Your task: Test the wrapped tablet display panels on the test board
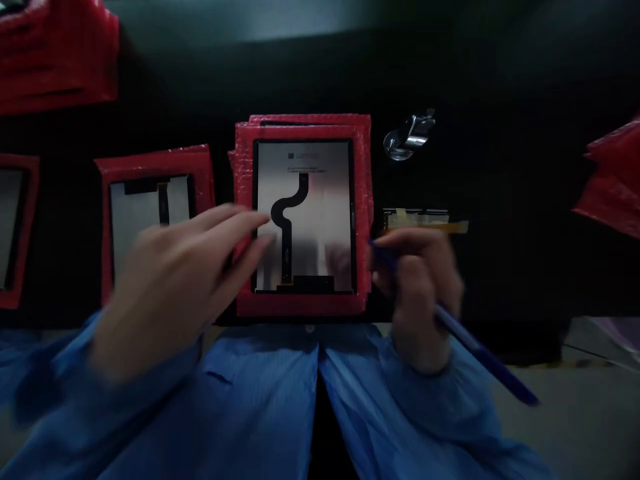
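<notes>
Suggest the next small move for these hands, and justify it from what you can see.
Perhaps the left hand should lightly steady the middle panel by its left edge, avoiding the black cable. Its fingers reach over that edge and hold nothing, while the right hand grips a blue pen.

A silvery panel (323, 217) lies flat on red wrap (303, 306), a blue pen (493, 367) slanting beside it.

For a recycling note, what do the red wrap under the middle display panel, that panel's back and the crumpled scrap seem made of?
Red wrap: probably soft plastic, glossy and dimpled like bubble wrap. Display panel's back: likely metal or reflective film, grey sheen with reflections. Scrap: perhaps shiny plastic film, sharp glints.
</notes>
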Available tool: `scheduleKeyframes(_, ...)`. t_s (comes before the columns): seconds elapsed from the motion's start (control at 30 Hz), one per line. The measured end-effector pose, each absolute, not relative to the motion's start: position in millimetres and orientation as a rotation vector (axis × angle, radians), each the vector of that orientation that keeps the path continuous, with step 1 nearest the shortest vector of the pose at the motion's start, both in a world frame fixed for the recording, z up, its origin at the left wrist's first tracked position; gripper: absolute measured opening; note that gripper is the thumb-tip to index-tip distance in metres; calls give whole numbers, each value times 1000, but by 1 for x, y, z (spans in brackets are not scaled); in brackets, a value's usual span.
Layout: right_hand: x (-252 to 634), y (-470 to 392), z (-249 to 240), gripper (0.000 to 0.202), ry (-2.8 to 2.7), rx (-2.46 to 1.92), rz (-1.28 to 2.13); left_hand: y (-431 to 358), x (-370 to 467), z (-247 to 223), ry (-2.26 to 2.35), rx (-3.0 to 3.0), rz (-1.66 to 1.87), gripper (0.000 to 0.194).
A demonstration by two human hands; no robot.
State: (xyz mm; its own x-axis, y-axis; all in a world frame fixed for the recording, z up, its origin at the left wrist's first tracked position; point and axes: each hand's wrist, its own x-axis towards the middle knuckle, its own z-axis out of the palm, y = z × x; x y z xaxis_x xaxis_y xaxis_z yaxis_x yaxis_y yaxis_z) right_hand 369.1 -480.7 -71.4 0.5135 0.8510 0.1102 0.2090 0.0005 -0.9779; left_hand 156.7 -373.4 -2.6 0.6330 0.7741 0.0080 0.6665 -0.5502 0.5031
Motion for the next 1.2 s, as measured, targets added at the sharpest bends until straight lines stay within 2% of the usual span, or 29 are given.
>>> scheduleKeyframes(0.03, 362, -476, -74, 20, -981, -1518, 746, -356, 176, -19, 1078, 2569, 200, 32)
scheduleKeyframes(0.13, 344, -460, -91, 29, -1033, -1521, 909, -319, 217, -71, 1003, 2712, 227, 38)
scheduleKeyframes(0.3, 331, -451, -115, 36, -1134, -1544, 814, -313, 218, -108, 870, 2749, 290, 44)
scheduleKeyframes(0.67, 324, -456, -124, 37, -1354, -1602, 618, -313, 214, -114, 842, 2619, 362, 45)
scheduleKeyframes(0.9, 350, -470, -115, 35, -1002, -1592, 499, -316, 212, -102, 893, 2128, 506, 31)
scheduleKeyframes(1.07, 425, -482, -106, 17, -1029, -1628, 119, -316, 211, -91, 750, 1833, 499, 42)
scheduleKeyframes(1.13, 454, -483, -111, 16, -1147, -1694, 200, -316, 210, -88, 681, 1748, 403, 43)
scheduleKeyframes(1.2, 475, -482, -118, 16, -1340, -1739, 400, -317, 209, -86, 645, 1684, 314, 55)
